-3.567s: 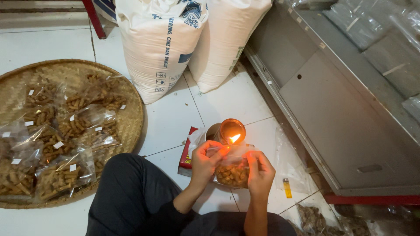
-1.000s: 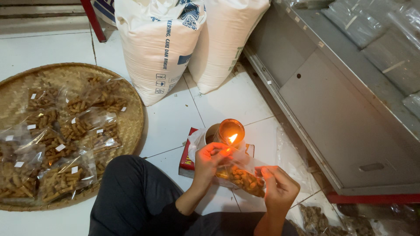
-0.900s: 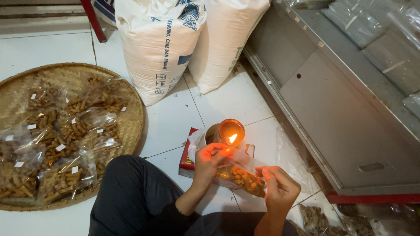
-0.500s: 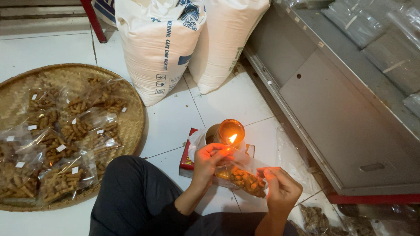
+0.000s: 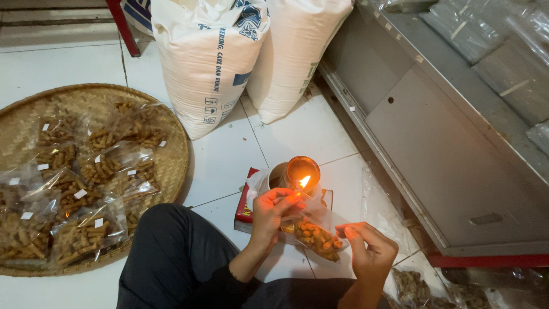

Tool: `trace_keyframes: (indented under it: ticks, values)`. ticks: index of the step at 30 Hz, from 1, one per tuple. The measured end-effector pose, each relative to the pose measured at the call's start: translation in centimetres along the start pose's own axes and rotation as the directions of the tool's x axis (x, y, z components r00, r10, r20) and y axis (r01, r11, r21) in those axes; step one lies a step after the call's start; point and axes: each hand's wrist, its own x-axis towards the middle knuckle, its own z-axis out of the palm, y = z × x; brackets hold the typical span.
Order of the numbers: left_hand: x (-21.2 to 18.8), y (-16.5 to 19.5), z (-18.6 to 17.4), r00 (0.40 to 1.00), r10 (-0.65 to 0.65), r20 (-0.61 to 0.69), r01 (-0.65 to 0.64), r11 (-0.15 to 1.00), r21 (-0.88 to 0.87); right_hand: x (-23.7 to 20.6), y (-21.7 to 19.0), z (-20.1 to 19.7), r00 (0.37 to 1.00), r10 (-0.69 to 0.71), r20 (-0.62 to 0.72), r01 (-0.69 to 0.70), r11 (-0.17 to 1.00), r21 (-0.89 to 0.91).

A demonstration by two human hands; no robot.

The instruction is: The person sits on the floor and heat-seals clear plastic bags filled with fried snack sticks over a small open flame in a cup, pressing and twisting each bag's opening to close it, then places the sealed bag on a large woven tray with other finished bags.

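The round woven bamboo tray [image 5: 171, 137] is cut off at the left edge. The two white woven sacks [image 5: 211, 63] are cut off at the top. The red flat box [image 5: 246, 203] is partly hidden behind the left hand [image 5: 271, 214].

White tiled floor [image 5: 229, 166] (glossy), grey metal cabinet [image 5: 452, 154], dim light

Left hand [image 5: 273, 210] raised, palm turned toward the body, fingers curled inward with fingertips pinched together at the top. Left forearm running down and to the left in a dark sleeve. Right hand [image 5: 369, 247] lower and to the right, knuckles up, thumb and forefinger pinched closed. Hands set apart, wrists slightly bent.
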Motion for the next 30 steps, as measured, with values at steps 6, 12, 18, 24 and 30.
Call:
trace_keyframes:
  ticks: [6,12,18,24,30]
  values:
    - [0.0,-0.2,-0.2,0.997,0.064,0.036,-0.066,0.997,0.049,-0.1,-0.6,-0.7,0.998,0.02,0.053,-0.016,0.997,-0.077]
    - [0.0,-0.7,-0.3,0.999,0.04,-0.015,-0.039,0.994,0.098,-0.1,-1.0,-1.4,0.995,0.009,0.096,0.002,0.993,-0.121]
    - [0.0,-0.6,-0.1,0.994,0.108,0.019,-0.109,0.99,0.09,0.0,-0.5,-1.8,0.991,-0.004,0.136,0.025,0.987,-0.156]
    - [-0.1,-0.7,-0.3,0.997,0.076,0.009,-0.077,0.987,0.139,0.5,-0.2,-2.6,0.974,0.081,0.213,-0.035,0.977,-0.211]
    - [-2.3,-1.8,-0.2,0.958,0.221,0.182,-0.272,0.903,0.333,1.2,-2.7,-2.8,0.974,-0.125,0.186,0.166,0.962,-0.218]
